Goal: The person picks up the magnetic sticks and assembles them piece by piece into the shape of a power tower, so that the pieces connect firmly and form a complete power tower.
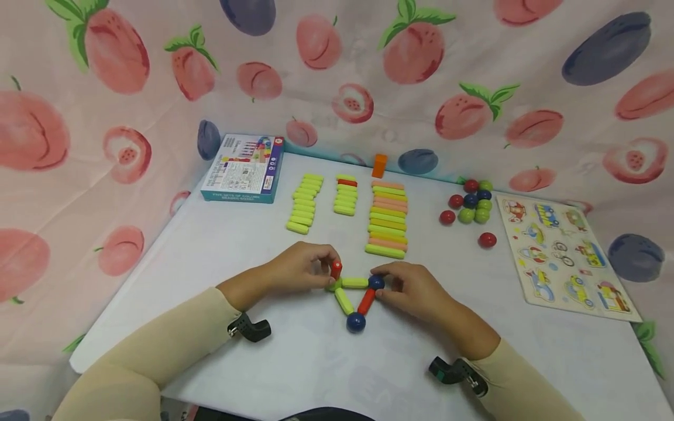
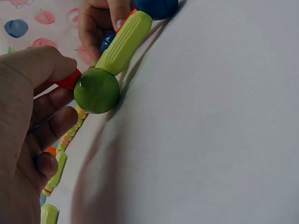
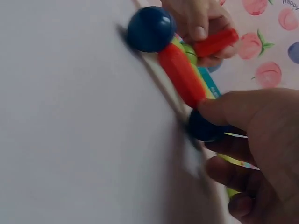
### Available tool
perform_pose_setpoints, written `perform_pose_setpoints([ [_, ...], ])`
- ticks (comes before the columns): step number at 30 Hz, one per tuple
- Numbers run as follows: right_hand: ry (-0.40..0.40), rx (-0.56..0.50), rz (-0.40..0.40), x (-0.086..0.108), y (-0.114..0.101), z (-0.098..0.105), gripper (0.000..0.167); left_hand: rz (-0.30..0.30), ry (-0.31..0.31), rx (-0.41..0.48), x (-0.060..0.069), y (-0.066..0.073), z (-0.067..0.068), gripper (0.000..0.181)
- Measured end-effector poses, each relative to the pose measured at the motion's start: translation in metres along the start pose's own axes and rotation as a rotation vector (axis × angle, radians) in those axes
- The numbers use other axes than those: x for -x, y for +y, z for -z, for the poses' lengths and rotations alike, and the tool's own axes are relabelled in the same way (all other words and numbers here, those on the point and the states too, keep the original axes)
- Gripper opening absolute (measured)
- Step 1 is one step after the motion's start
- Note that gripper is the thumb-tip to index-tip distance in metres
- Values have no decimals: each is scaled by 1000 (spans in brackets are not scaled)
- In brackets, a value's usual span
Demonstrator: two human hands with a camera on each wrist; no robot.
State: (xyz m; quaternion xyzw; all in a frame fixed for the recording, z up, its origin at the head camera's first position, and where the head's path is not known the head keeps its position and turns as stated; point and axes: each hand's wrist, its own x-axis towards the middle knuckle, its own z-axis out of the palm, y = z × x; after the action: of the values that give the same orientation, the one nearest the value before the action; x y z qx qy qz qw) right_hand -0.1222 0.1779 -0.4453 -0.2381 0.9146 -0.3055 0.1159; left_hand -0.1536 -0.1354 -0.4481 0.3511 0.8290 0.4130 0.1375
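Observation:
A triangle of toy rods and balls lies on the table. Its corners are a green ball (image 2: pixel 96 91), a blue ball (image 1: pixel 376 282) on the right and a second blue ball (image 1: pixel 356 322) nearest the body. Two yellow-green rods (image 1: pixel 355 283) and one red rod (image 1: pixel 365 302) form the sides. My left hand (image 1: pixel 302 268) pinches another red rod (image 1: pixel 336 269) that rises from the green ball; whether it is seated there I cannot tell. My right hand (image 1: pixel 418 289) holds the right blue ball between thumb and fingers, partly hiding it in the right wrist view.
Behind the triangle lie columns of yellow-green rods (image 1: pixel 303 204), a shorter column (image 1: pixel 344 202) and longer mixed rods (image 1: pixel 387 225). An orange block (image 1: pixel 379 166), a toy box (image 1: pixel 242 169), loose balls (image 1: pixel 466 215) and a picture board (image 1: pixel 566 257) surround them.

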Motion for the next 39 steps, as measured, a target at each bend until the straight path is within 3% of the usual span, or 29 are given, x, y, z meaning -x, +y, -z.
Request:
perform_pose_setpoints([
  [3, -32, 40, -4, -15, -7, 16, 39, -20, -8, 10, 4, 0, -3, 24],
  [6, 25, 95, -19, -48, -19, 31, 34, -34, -27, 4, 10, 0, -6, 26],
  [10, 90, 299, -33, -109, -30, 32, 37, -82, -41, 3, 18, -4, -8, 25],
  [14, 48, 533, -47, -154, -28, 26, 46, -108, -45, 14, 22, -3, -10, 23],
  [18, 9, 630, -45, -169, -22, 23, 42, -99, -42, -4, 22, -1, -13, 23],
  [23, -6, 641, -28, -174, -19, 20, 30, -98, -41, -23, 23, -3, -12, 22],
  [27, -12, 549, -28, -169, -20, 19, 31, -100, -49, -18, 24, -4, -11, 22],
  [31, 9, 251, -37, -152, -25, 27, 36, -94, -55, -20, 23, -5, -10, 22],
  [35, 50, -137, -19, -115, -32, 40, 31, -87, -58, -22, 24, -5, -10, 22],
  [39, 40, -339, -5, -67, -28, 41, 28, -85, -56, -18, 25, -3, -11, 22],
])
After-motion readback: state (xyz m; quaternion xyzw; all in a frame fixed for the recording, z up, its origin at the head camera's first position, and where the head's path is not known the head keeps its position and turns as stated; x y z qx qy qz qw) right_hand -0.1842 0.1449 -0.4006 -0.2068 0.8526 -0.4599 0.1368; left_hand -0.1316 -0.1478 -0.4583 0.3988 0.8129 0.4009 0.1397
